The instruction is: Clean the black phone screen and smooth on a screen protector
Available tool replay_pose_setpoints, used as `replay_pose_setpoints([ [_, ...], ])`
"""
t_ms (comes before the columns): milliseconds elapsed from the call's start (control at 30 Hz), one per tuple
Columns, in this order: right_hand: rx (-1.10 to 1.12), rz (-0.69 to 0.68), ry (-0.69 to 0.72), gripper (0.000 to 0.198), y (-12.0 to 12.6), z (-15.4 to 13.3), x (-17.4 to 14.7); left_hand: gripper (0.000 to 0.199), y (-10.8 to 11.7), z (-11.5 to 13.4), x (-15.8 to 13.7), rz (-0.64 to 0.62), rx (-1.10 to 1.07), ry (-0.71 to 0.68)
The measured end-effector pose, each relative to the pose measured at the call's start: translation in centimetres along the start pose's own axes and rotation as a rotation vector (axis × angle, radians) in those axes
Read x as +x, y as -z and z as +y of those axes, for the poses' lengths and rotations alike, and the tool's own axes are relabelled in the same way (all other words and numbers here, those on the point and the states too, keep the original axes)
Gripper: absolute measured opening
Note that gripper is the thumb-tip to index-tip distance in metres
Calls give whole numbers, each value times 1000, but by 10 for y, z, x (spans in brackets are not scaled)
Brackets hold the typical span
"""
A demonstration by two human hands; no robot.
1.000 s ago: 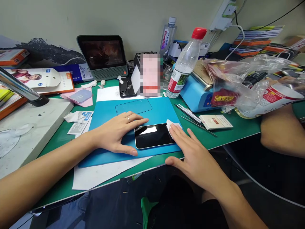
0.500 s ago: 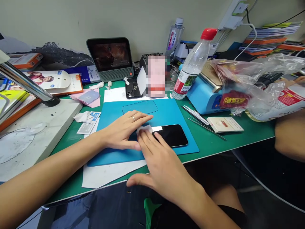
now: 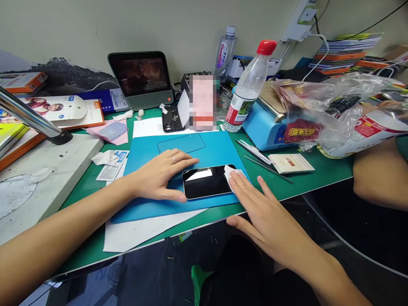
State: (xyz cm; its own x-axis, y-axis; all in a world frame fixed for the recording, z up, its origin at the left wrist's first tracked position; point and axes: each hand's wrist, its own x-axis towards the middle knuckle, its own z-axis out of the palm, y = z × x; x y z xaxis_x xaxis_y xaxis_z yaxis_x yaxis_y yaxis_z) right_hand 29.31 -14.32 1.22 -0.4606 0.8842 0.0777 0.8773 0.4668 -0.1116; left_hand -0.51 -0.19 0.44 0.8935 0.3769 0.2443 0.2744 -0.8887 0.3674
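Observation:
A smartphone (image 3: 204,186) lies screen up on a blue mat (image 3: 143,148), its black glass reflecting light. My right hand (image 3: 270,219) presses a folded white wipe (image 3: 228,173) under its fingertips onto the phone's right end; the thumb sticks out to the side. My left hand (image 3: 159,176) rests on the mat at the phone's left end, fingers stretched out and thumb apart, with a ring on one finger. It holds nothing. Behind the phone, a phone-shaped outline (image 3: 181,143) shows on the mat.
A red-capped bottle (image 3: 244,95), a blue box-shaped device (image 3: 264,131) and a plastic bag (image 3: 338,93) stand at the right. Tweezers (image 3: 270,170) lie beside a small white box (image 3: 291,163). A smart display (image 3: 140,78) is behind. Another person's arm (image 3: 376,174) shows far right.
My right hand has slid the wipe from the phone's left end to its right end, baring the screen's left part. My left hand stays nearly where it was. The view has shifted slightly.

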Motion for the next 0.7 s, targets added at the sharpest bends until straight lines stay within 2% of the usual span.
replay_pose_setpoints([
  [200,50,-85,-13,87,6,-5,36,94,0,1,1,5,-1,-3],
  [433,124,-7,162,93,-7,-66,63,105,-3,-2,-2,60,-61,-9],
  [533,155,37,216,87,-13,-82,66,102,-3,-3,-2,62,-69,-47],
  [700,164,9,252,81,-16,-79,50,84,0,0,0,32,-13,-78],
])
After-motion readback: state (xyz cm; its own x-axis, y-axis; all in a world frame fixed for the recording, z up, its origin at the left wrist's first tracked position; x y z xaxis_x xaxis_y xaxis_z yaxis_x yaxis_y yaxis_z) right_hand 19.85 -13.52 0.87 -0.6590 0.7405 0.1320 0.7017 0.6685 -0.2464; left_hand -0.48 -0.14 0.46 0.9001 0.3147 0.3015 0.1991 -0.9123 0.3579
